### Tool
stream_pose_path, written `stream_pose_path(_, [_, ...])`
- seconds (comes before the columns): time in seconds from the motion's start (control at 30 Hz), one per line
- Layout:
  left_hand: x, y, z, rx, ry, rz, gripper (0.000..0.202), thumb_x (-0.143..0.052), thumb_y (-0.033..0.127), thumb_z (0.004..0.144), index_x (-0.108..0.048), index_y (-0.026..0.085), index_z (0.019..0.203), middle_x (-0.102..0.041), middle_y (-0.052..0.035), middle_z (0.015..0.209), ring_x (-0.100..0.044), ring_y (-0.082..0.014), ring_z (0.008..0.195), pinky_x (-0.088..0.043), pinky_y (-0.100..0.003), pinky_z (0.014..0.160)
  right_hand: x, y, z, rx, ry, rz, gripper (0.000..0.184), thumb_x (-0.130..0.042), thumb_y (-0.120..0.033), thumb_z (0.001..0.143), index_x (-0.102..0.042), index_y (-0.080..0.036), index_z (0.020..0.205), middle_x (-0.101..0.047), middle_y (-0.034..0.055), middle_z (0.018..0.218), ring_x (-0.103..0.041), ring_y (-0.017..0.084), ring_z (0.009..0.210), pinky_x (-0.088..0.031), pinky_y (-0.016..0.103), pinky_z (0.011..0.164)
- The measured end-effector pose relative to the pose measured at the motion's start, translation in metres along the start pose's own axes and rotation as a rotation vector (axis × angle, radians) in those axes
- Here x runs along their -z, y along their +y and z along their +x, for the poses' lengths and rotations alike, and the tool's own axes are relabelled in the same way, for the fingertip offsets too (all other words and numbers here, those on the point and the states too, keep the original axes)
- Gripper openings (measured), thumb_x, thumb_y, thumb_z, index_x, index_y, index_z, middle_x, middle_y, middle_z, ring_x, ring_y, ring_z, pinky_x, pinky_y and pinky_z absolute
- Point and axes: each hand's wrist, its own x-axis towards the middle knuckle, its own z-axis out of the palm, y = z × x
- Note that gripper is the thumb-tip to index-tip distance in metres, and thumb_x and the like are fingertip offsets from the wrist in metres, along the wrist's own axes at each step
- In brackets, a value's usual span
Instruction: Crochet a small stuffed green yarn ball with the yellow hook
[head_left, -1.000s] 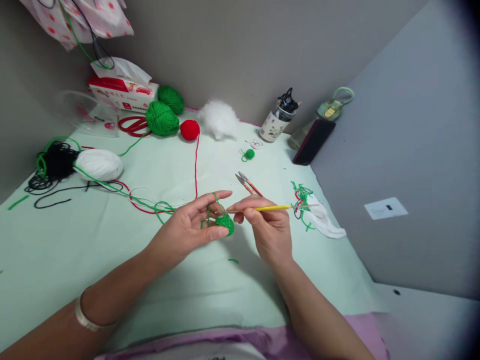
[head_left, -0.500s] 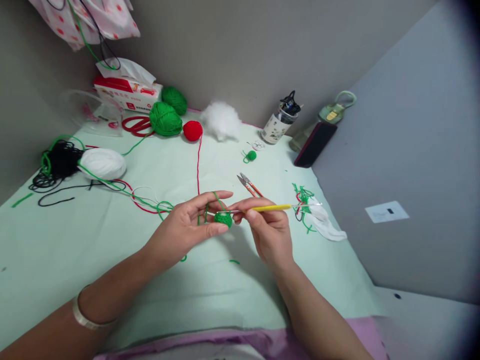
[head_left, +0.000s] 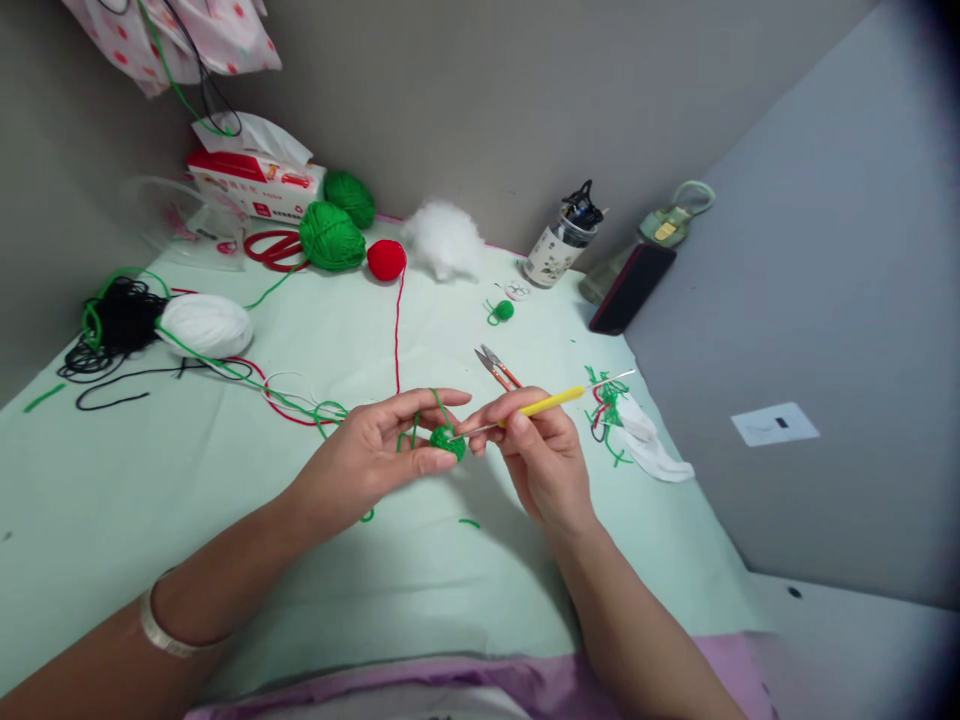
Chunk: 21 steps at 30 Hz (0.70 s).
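Pinched between the thumb and fingers of my left hand (head_left: 367, 450) is a small round green crochet piece (head_left: 448, 443). Green yarn (head_left: 442, 408) runs from it up over my left index finger. My right hand (head_left: 547, 455) is closed round the yellow grip of a crochet hook (head_left: 551, 402), held like a pen. The hook's thin metal tip meets the top of the green piece; whether it is inside a stitch I cannot tell. Just beyond my right fingers lie orange-handled thread snips (head_left: 499, 368).
Yarn scraps (head_left: 609, 398) and a white cloth-like piece (head_left: 652, 445) lie at right. Farther back are a small green ball (head_left: 505, 311), white stuffing (head_left: 444, 240), a red yarn ball (head_left: 386, 260), green yarn balls (head_left: 332, 236), a pen jar (head_left: 559, 250) and a phone (head_left: 634, 288). White yarn (head_left: 206, 325) sits left.
The crochet hook has tilted, its tip dipping toward the green piece and its far end rising. My right hand has turned slightly with it. My left hand keeps its hold.
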Motion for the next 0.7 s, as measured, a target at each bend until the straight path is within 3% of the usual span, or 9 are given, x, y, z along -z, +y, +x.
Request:
stream_pose_path(0.13, [-0.003,0.001,0.001,0.012,0.062,0.042,0.049,-0.080,0.034,0.080,-0.069,0.031,0.127,-0.065,-0.0002,0.100,-0.060,-0.0170,0.092,-0.048,-0.031,0.086,0.003,-0.003,-0.003,0.135,-0.031,-0.250,0.015,-0.060,-0.032,0.099,-0.071,-0.023,0.098,-0.078,0.0058,0.094,-0.071,0.017,0.078,-0.060,0.035,0.075])
stream_pose_path(0.3, [-0.014,0.000,0.000,0.020,0.221,0.114,0.048,-0.079,0.029,0.078,-0.070,0.027,0.125,-0.062,0.0012,0.091,-0.059,-0.0147,0.083,-0.049,-0.029,0.081,0.002,-0.001,-0.007,0.552,-0.132,-0.687,0.024,-0.052,-0.010,0.098,-0.067,-0.022,0.112,-0.077,0.0087,0.101,-0.073,0.020,0.092,-0.061,0.037,0.078])
stream_pose_path(0.37, [-0.019,-0.004,-0.002,-0.030,0.288,0.138,0.049,-0.077,0.031,0.079,-0.069,0.025,0.127,-0.062,-0.0002,0.092,-0.058,-0.0155,0.083,-0.050,-0.028,0.079,0.000,0.003,-0.008,0.707,-0.141,-0.902,0.029,-0.051,-0.007,0.098,-0.066,-0.022,0.117,-0.076,0.0108,0.106,-0.073,0.021,0.097,-0.062,0.035,0.077])
stream_pose_path(0.47, [-0.026,-0.009,-0.006,-0.139,0.345,0.133,0.047,-0.075,0.034,0.084,-0.068,0.025,0.130,-0.064,-0.0025,0.099,-0.059,-0.0166,0.091,-0.049,-0.027,0.083,-0.002,0.003,-0.013,0.814,-0.099,-1.204,0.031,-0.055,-0.006,0.095,-0.068,-0.021,0.119,-0.075,0.0114,0.110,-0.072,0.020,0.097,-0.062,0.031,0.079])
stream_pose_path(0.53, [-0.028,-0.009,-0.008,-0.125,0.321,-0.001,0.047,-0.073,0.036,0.087,-0.067,0.028,0.133,-0.064,-0.0018,0.103,-0.059,-0.0153,0.094,-0.048,-0.026,0.087,-0.003,0.000,-0.018,0.840,-0.094,-1.308,0.036,-0.061,-0.004,0.092,-0.070,-0.023,0.121,-0.075,0.0094,0.105,-0.072,0.020,0.095,-0.061,0.030,0.081])
stream_pose_path(0.6, [-0.028,-0.008,-0.007,-0.015,0.235,-0.243,0.047,-0.073,0.038,0.088,-0.066,0.030,0.134,-0.064,-0.0007,0.102,-0.059,-0.0138,0.094,-0.048,-0.024,0.087,-0.004,-0.003,-0.021,0.854,-0.076,-1.299,0.042,-0.064,-0.003,0.090,-0.069,-0.026,0.125,-0.075,0.0071,0.101,-0.072,0.020,0.094,-0.062,0.031,0.080])
stream_pose_path(0.7, [-0.024,-0.004,-0.004,0.154,0.048,-0.544,0.051,-0.078,0.036,0.084,-0.067,0.025,0.133,-0.066,-0.0017,0.095,-0.060,-0.0144,0.095,-0.048,-0.024,0.086,-0.004,-0.001,-0.021,0.841,-0.018,-1.087,0.045,-0.061,-0.004,0.093,-0.068,-0.028,0.130,-0.075,0.0079,0.107,-0.073,0.020,0.097,-0.063,0.032,0.078])
